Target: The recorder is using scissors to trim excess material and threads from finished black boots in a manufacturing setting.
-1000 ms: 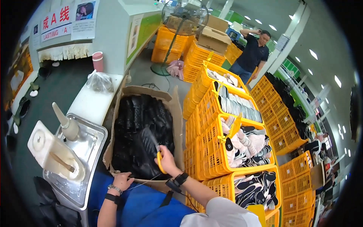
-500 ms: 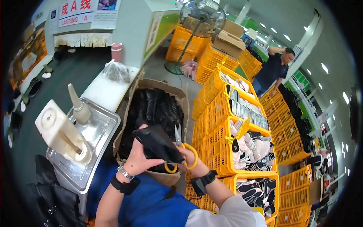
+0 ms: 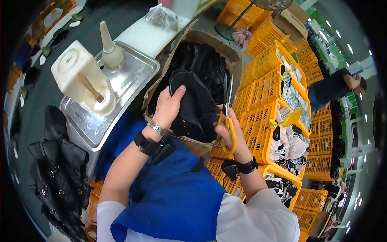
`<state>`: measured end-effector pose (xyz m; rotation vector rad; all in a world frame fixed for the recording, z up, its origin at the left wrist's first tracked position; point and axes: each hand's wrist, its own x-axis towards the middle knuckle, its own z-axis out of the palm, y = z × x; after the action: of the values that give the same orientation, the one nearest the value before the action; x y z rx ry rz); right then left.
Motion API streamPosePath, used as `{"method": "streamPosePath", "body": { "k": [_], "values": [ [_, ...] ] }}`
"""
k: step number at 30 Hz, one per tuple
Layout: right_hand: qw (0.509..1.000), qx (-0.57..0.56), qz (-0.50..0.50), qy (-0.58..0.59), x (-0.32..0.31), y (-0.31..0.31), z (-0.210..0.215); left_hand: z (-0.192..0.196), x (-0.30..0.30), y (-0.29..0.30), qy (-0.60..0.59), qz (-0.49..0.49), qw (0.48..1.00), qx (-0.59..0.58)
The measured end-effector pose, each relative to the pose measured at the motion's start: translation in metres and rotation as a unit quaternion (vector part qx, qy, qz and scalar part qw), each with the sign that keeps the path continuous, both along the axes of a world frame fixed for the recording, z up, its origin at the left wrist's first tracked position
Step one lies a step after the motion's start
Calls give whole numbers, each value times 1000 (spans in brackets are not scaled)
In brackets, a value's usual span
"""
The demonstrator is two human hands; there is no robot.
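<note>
My left hand point(image 3: 167, 105) is closed on a black boot upper point(image 3: 195, 105), its thumb pressed on the inner face near the rounded edge. The piece is spread so that its dark lining shows. At its right edge, my right hand point(image 3: 236, 135) grips a pair of scissors point(image 3: 231, 133) with yellow handles. The blades point away from me, slightly apart, beside the upper. Whether the right fingertips also pinch the upper's edge is hard to make out. Beneath the hands, a cardboard box point(image 3: 238, 66) holds a heap of similar black uppers point(image 3: 197, 58).
Left of the box lies a metal tray point(image 3: 139, 60) bearing a white glue container point(image 3: 76, 66) with a brush and a nozzle bottle point(image 3: 111, 52). Black uppers point(image 3: 60, 165) hang at lower left. Yellow crates point(image 3: 260, 131) of insoles stand right; a person point(image 3: 330, 90) is beyond.
The upper has been turned and opened out, bringing its lining into sight. My view has tilted and shifted, so hands and box sit differently in the picture. Both hands keep their holds.
</note>
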<state>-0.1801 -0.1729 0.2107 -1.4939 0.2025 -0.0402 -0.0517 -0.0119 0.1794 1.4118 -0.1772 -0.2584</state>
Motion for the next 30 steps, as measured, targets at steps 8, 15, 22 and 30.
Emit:
{"method": "streamPosePath", "body": {
  "k": [8,15,22,30],
  "values": [
    [992,-92,-87,-5,1,12,3,14,-5,15,109,-149,975,-126],
    [976,-90,-174,-96,13,10,-33,20,-36,34,-389,-100,851,339],
    [986,-9,-159,-55,17,37,-28,3,-54,12,-391,-115,842,354],
    [972,144,-183,-23,7,21,-18,-1,-14,26,-137,-167,961,174]
  ]
}}
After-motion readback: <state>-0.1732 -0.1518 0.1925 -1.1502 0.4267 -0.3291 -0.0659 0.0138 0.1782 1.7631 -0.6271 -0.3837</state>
